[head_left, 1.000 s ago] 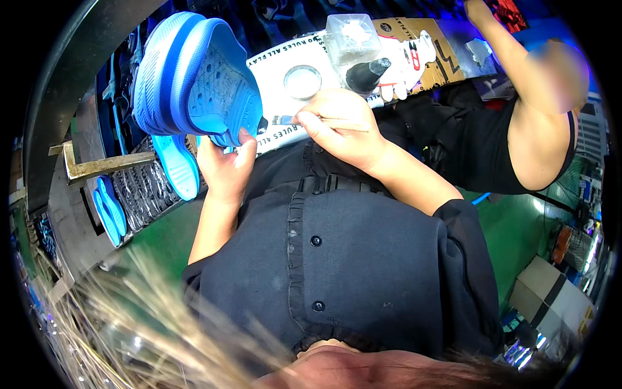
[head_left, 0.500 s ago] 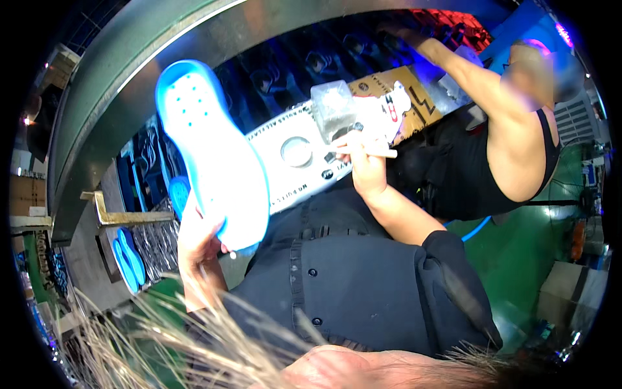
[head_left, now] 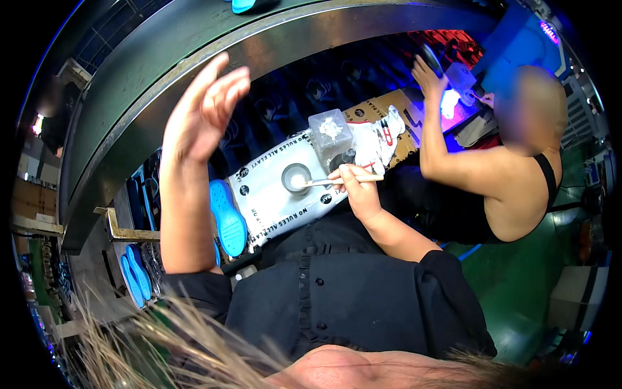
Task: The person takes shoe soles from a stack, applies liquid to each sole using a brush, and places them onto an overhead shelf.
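Note:
My left hand (head_left: pixel 206 113) is raised by the metal rail at the upper left, empty, with its fingers loosely bent and apart. Between the fingers of my right hand (head_left: pixel 357 191) is a slim pale brush (head_left: pixel 334 181), its tip over a small round cup (head_left: pixel 296 178) with whitish contents. The cup stands on a white printed plastic sheet (head_left: pixel 272 217). A clear block-shaped container (head_left: pixel 331 134) and a small dark pot (head_left: pixel 345 157) sit just beyond my right hand. At the sheet's left end lies a blue shoe sole (head_left: pixel 228 217).
A green-topped ledge with a metal rail (head_left: pixel 272 39) curves across the far side; part of a blue item (head_left: pixel 243 5) shows on it. A co-worker (head_left: pixel 466 175) sits close at right, beside a crumpled white cloth (head_left: pixel 379 142). More blue soles (head_left: pixel 135 275) lie at left.
The shoe sole my left hand held is no longer in it; that hand has moved up and opened. My right hand's brush has swung to the cup. The co-worker's arms have drawn back.

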A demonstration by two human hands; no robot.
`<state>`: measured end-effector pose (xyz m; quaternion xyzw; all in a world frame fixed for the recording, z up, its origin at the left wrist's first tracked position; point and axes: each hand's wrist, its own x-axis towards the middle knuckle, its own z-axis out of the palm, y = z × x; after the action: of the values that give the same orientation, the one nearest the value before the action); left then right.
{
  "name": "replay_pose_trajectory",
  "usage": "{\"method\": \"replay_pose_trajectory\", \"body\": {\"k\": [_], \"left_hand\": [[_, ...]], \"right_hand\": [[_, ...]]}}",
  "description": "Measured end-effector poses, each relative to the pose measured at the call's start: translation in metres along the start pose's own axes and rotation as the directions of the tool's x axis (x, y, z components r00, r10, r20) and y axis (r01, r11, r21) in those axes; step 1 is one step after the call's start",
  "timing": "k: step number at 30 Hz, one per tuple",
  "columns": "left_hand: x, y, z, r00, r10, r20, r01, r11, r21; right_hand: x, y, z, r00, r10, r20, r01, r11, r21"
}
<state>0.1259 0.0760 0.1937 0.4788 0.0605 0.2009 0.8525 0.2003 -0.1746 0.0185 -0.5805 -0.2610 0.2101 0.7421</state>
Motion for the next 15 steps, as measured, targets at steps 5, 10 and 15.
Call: {"method": "replay_pose_trajectory", "body": {"k": [5, 10, 15], "left_hand": [[-0.083, -0.048, -0.077, 0.968, -0.018, -0.251, 0.086, 0.961, 0.262], [-0.204, -0.090, -0.213, 0.761, 0.484, -0.432, 0.338, 0.273, 0.901], [-0.289, -0.117, -0.270, 0.531, 0.152, -0.834, 0.834, -0.268, 0.482]], "right_hand": [[0.002, 0.006, -0.005, 0.998, 0.062, 0.023, -0.062, 0.998, -0.014], [0.005, 0.014, 0.006, 0.994, 0.095, 0.055, -0.098, 0.994, 0.047], [0.009, 0.029, 0.018, 0.981, 0.158, 0.110, -0.162, 0.986, 0.028]]}}
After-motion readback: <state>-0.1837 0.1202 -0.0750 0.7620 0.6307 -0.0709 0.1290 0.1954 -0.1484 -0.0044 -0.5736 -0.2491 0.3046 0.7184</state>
